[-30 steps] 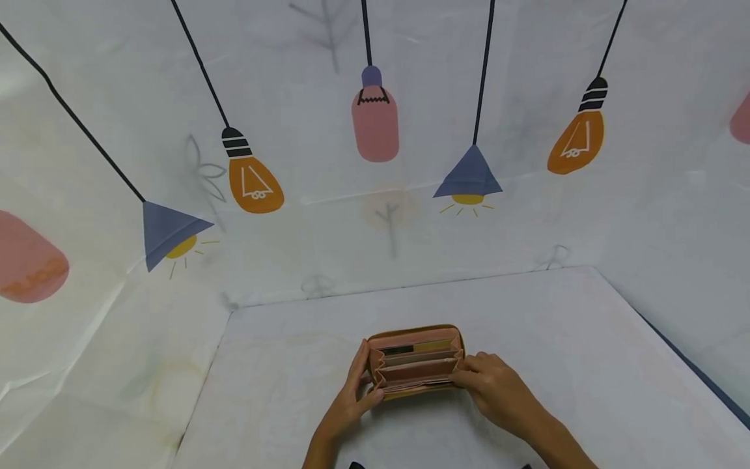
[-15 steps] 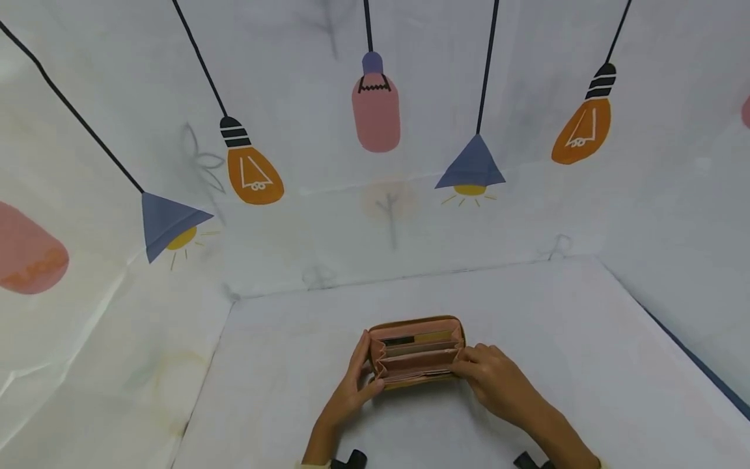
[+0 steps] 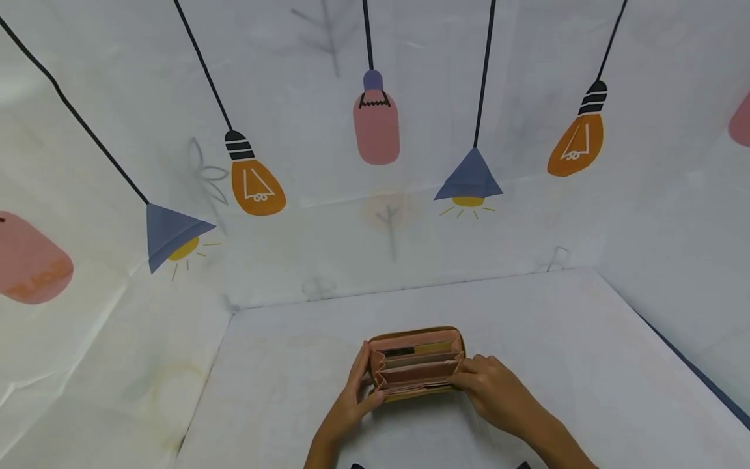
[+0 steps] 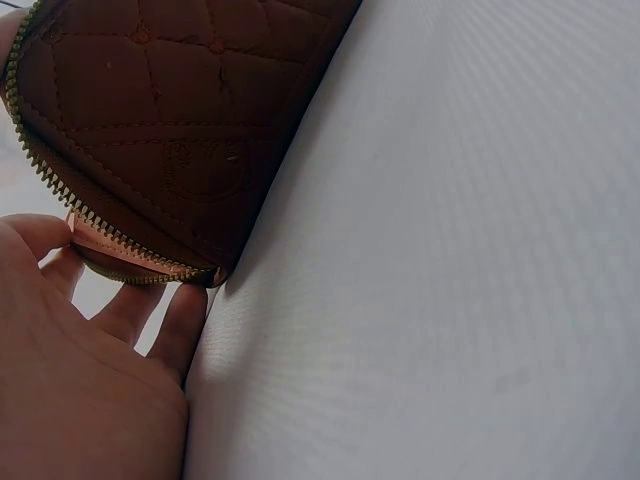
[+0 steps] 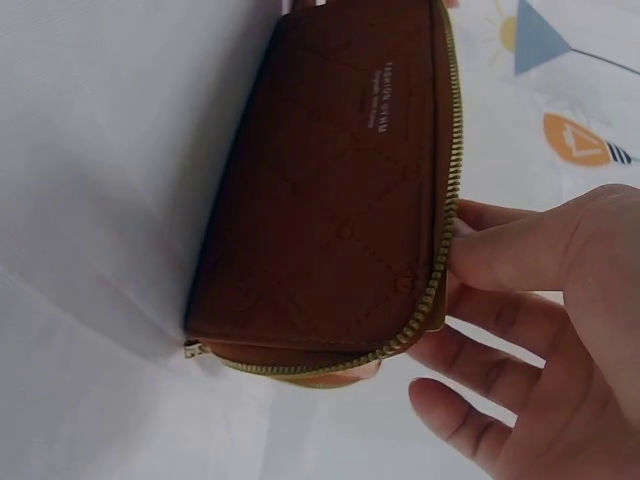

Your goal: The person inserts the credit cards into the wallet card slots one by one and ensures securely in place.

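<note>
A brown quilted zip-around wallet [image 3: 417, 374] stands unzipped on the white table, its pink pleated compartments facing up. Inside, a dark and a yellowish flat piece show in the rear slot. My left hand [image 3: 350, 397] grips its left end, thumb at the front edge and fingers along the side. At the right front corner, my right hand [image 3: 489, 387] pinches the wallet's edge. The right wrist view shows the thumb against the gold zipper [image 5: 452, 170] and the other fingers partly behind it. In the left wrist view, fingertips touch the zipped end [image 4: 150, 262].
The white table [image 3: 281, 378] spreads around the wallet. Behind and beside it rise white sheet walls [image 3: 328, 247] printed with hanging lamps and bulbs. A dark blue strip [image 3: 691, 365] runs along the table's right edge.
The head view tilts slightly up and back, shifting the whole scene. Both hands keep their places on the wallet, with hardly any visible movement.
</note>
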Tool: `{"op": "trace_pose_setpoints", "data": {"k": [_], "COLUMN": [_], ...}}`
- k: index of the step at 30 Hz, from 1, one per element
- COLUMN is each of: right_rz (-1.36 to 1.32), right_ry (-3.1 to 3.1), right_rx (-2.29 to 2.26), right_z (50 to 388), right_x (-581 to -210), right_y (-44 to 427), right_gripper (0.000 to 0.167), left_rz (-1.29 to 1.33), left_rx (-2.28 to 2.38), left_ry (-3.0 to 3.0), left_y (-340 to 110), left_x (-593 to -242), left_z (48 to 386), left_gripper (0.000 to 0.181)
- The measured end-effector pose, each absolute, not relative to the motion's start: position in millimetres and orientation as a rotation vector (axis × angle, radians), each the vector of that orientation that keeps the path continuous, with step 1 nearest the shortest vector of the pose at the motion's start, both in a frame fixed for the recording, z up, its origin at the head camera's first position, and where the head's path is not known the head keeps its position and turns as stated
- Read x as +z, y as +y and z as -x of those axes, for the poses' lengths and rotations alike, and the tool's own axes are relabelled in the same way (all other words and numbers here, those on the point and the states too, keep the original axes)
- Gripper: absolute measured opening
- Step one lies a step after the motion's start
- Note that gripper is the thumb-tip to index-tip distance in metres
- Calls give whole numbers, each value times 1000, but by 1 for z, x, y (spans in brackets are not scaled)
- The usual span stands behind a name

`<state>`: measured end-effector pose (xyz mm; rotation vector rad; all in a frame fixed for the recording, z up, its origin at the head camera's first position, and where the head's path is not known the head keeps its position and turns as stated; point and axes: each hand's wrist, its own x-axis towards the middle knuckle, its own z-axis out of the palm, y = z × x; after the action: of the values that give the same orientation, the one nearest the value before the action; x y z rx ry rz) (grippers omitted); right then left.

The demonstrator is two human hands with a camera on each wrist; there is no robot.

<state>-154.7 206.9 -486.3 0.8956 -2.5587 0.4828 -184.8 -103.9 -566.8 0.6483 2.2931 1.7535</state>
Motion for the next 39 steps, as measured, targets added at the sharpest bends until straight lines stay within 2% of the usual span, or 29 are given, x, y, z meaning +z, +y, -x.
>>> {"op": "trace_pose_setpoints", "data": {"k": [15,24,39], "right_rz": [-847,-799,-783], "right_ry": [-2768,-2843,-2850], "right_rx": [478,447,464], "right_z": [155,162,170], "right_x": [-467,-463,-465], "right_y": [197,190,186], "right_gripper": [19,8,13], "left_rz": [-665,-681,-688], "left_rx": [1758,1754,1755], "left_ry": [2303,2296,2286], "left_y": [-103,-104,-104], "left_x": [-570,-571,-572], "left_z": [185,186,187], "left_gripper": [89,89,89]}}
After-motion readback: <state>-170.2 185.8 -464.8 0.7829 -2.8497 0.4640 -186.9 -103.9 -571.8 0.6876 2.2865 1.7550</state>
